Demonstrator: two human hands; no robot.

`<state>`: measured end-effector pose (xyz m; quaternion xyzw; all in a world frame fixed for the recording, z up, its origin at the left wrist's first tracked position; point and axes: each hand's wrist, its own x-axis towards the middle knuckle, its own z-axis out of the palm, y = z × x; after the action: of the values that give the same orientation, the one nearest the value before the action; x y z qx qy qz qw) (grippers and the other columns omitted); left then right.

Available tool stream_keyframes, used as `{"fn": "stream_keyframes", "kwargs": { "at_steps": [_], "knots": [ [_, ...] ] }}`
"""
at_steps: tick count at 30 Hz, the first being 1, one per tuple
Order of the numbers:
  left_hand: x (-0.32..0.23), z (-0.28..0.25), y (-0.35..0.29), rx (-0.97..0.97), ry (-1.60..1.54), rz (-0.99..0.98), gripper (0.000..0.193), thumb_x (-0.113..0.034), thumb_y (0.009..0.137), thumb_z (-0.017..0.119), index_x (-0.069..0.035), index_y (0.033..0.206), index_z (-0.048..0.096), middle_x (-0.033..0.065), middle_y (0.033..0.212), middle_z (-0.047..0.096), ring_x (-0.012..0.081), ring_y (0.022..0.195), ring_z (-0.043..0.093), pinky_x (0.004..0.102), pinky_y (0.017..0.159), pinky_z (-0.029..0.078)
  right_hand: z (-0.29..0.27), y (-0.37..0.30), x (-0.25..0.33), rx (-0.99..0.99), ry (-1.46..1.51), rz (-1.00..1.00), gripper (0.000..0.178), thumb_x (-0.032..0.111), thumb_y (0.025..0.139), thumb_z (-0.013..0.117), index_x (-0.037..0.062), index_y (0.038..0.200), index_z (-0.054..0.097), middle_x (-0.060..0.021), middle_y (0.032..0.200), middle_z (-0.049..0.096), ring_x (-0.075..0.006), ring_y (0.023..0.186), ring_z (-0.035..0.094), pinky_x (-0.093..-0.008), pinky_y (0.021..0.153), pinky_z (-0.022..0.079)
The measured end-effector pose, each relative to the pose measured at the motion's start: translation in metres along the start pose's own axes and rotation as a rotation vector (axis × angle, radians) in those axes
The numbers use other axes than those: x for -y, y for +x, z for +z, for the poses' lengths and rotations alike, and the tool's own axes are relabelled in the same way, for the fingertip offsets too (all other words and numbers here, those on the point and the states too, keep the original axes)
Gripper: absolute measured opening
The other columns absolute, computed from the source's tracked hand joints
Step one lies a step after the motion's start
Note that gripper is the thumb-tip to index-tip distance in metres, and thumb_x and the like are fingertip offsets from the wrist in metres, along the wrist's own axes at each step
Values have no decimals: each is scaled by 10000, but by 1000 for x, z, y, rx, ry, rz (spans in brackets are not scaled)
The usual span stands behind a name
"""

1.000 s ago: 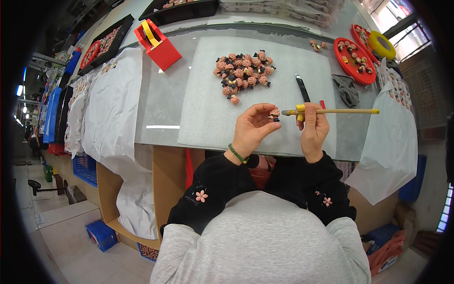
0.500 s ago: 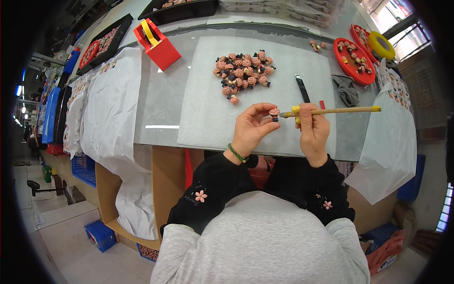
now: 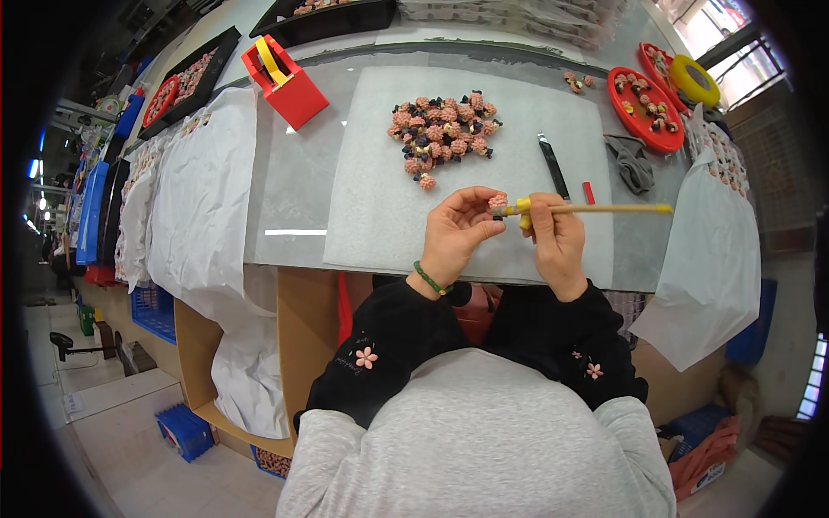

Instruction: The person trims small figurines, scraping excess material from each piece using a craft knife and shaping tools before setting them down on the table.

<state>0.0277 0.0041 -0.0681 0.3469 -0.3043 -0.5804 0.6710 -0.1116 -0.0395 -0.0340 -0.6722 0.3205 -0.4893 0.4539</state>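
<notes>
While the left hand [image 3: 455, 239] is pinching a pink figurine [image 3: 498, 200], the right hand [image 3: 560, 250] is gripping a brush [image 3: 609, 208]. The brush is running crosswise, its tip [image 3: 508, 211] reaching the figurine just left of that hand.

Black fabric left sleeve [image 3: 401, 332]: small, pale, script-like lettering [image 3: 347, 361] beside a pink five-petalled flower [image 3: 366, 357]; too small to read.
Crumpled salmon-pink cloth [image 3: 699, 459], lower right: a white patch [image 3: 711, 476] with dark marks, unclear.
Pale box-shaped cabinet [image 3: 129, 399], lower left: a small whitish rectangular label [image 3: 74, 403]; any print on it is too faint to make out.
Legible words or numbers: none.
</notes>
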Motion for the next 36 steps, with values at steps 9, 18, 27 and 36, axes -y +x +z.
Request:
{"fn": "stream_keyframes", "kwargs": {
  "at_steps": [9, 18, 27, 36],
  "knots": [
    [-1, 4, 0, -52, -36, 20, 371, 121, 686, 602, 44, 1033, 496, 98, 1002, 554, 129, 911, 537, 227, 799, 459, -7, -2, -7, 65, -66, -79, 197, 154, 901, 427, -6, 837, 523, -20, 631, 473, -58, 525, 415, -185, 469, 317],
    [-1, 3, -2, -53, 19, 38, 379, 118, 682, 606, 36, 1035, 494, 98, 1006, 552, 126, 898, 535, 232, 794, 443, -24, 0, 1, 213, -219, -215, 84, 77, 821, 547, -5, 835, 559, -90, 691, 522, -175, 554, 470, -253, 506, 375],
    [-3, 8, 0, -78, 63, 93, 446, 115, 674, 619, 29, 1091, 486, 66, 995, 525, 117, 901, 517, 225, 758, 460, -84, 55, -1, 82, -899, -532, 186, -12, 705, 604, 15, 882, 555, -100, 800, 542, -232, 737, 541, -300, 634, 437],
    [4, 3, -1, -14, 167, 110, 415, 108, 675, 623, 31, 1064, 500, 50, 999, 506, 105, 897, 501, 237, 761, 452, -102, 89, -45, 352, -1163, -595, 251, -2, 668, 547, 36, 914, 575, -61, 881, 560, -226, 858, 523, -316, 709, 425]
  ]
}}
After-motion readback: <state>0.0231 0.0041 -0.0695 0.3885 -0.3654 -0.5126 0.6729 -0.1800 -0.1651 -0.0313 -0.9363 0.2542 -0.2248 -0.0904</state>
